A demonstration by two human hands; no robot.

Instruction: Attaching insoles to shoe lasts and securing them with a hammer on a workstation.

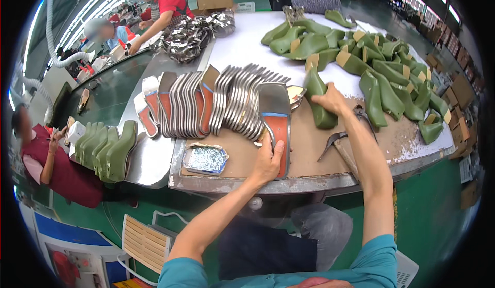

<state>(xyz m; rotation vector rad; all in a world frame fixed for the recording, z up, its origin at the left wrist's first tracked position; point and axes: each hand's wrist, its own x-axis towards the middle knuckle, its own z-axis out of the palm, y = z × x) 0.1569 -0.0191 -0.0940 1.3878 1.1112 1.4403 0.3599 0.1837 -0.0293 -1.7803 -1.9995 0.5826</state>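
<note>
My left hand (268, 159) is closed on the lower end of a shoe insole (275, 118), which has a dark heel part, a blue stripe and an orange-red front. My right hand (332, 101) grips a green shoe last (320, 105) by its side, above the brown board. Left of my left hand, a long row of similar insoles (206, 105) stands packed on edge. Below that row lies a small foil-like block (205, 159). Beneath my right forearm rests a hammer (340, 146) with a wooden handle, partly hidden by the arm.
Many green lasts (381, 71) are heaped at the right of the table, and more lasts (111, 149) stand at the left. A pile of shiny wrapped pieces (185, 40) lies at the back. Co-workers are at the left and back. A slatted chair (146, 244) stands below left.
</note>
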